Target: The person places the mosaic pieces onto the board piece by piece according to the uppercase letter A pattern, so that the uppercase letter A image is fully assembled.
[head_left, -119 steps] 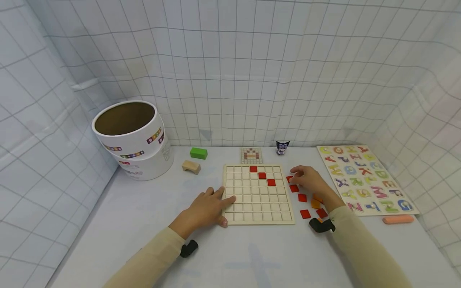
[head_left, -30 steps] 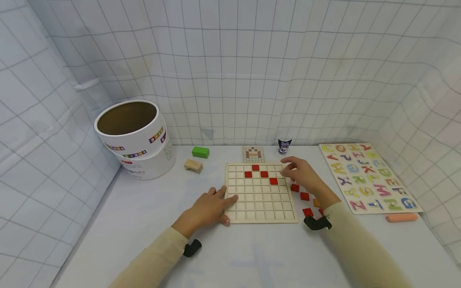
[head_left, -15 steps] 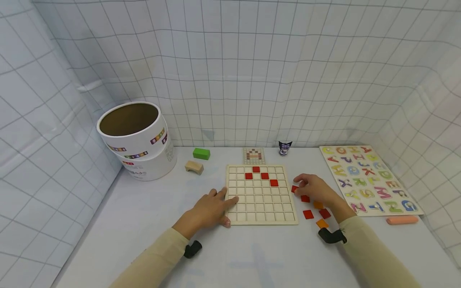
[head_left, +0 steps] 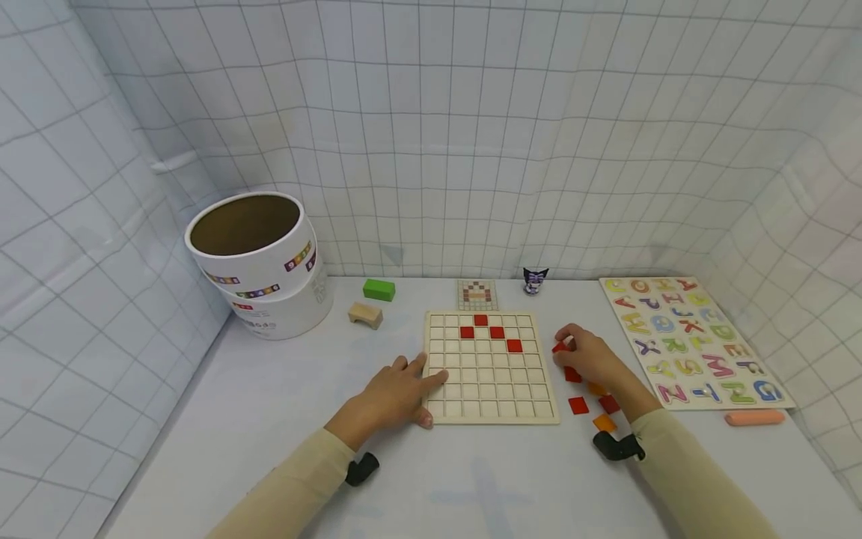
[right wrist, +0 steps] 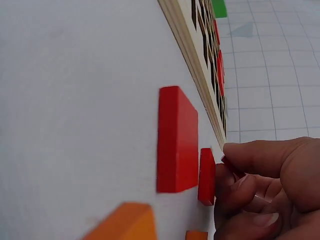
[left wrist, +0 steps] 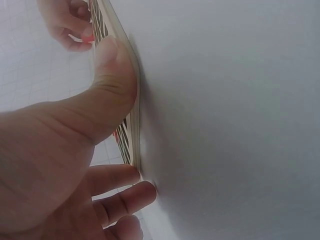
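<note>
My left hand (head_left: 393, 393) rests on the left edge of a wooden grid board (head_left: 485, 385), its fingers spread. In the left wrist view the thumb (left wrist: 107, 75) lies over the board's rim. Several red square tiles sit in the board's upper cells, among them a top tile (head_left: 480, 320). Right of the board, my right hand (head_left: 586, 358) pinches a red tile (right wrist: 232, 167) between thumb and fingers. Close to that hand, a loose red tile (right wrist: 177, 140) and an orange tile (head_left: 604, 423) lie on the table among several others.
A small pattern card (head_left: 477, 296) lies behind the board, with a dark-eared figurine (head_left: 535, 281) to its right. Farther right are an alphabet board (head_left: 694, 344) and an orange stick (head_left: 754, 418). A green block (head_left: 379, 290), a wooden arch (head_left: 366, 315) and a white bucket (head_left: 276, 262) stand left.
One more red tile sits in the board's second row, left of the top tile. My right hand went over the board's right edge, then back to the loose tiles, pinching one. The left hand stayed.
</note>
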Demonstrator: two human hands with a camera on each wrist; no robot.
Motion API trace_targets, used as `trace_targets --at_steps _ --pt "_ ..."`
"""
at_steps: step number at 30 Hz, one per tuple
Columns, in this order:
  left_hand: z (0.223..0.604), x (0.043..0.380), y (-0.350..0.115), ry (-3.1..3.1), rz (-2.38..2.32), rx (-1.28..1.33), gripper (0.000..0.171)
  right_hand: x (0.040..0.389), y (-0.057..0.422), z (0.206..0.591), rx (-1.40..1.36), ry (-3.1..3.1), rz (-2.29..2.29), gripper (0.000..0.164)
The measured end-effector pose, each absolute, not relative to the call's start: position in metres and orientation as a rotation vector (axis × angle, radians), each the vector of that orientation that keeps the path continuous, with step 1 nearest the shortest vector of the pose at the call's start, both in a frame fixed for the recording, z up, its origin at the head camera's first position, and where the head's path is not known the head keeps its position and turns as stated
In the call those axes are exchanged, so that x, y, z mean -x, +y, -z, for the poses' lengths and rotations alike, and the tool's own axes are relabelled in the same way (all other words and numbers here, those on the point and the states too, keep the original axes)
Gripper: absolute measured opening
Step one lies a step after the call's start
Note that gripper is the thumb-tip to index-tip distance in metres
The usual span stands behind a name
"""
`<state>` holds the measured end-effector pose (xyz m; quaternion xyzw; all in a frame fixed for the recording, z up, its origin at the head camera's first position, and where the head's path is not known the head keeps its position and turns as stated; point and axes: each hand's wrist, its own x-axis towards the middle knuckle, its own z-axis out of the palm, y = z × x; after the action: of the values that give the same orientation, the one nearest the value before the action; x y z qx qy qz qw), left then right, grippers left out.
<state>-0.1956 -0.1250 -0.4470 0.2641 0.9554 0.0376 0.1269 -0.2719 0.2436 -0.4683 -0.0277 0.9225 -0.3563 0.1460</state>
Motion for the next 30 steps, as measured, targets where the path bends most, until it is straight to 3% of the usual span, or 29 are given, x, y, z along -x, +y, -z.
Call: trace_targets --at_steps 15,22,30 --pt "0.453 0.193 -0.131 2.799 -0.151 -0.767 0.084 0.286 0.230 0.469 -0.033 2.116 1.779 0.046" --pt "0.452 0.197 -0.131 2.797 -0.159 -0.769 0.085 0.289 0.165 0.464 0.124 2.094 1.734 0.047" --pt "0.454 0.198 -0.127 2.794 -0.122 -0.793 0.084 0.289 0.092 0.459 0.314 2.480 1.304 0.029"
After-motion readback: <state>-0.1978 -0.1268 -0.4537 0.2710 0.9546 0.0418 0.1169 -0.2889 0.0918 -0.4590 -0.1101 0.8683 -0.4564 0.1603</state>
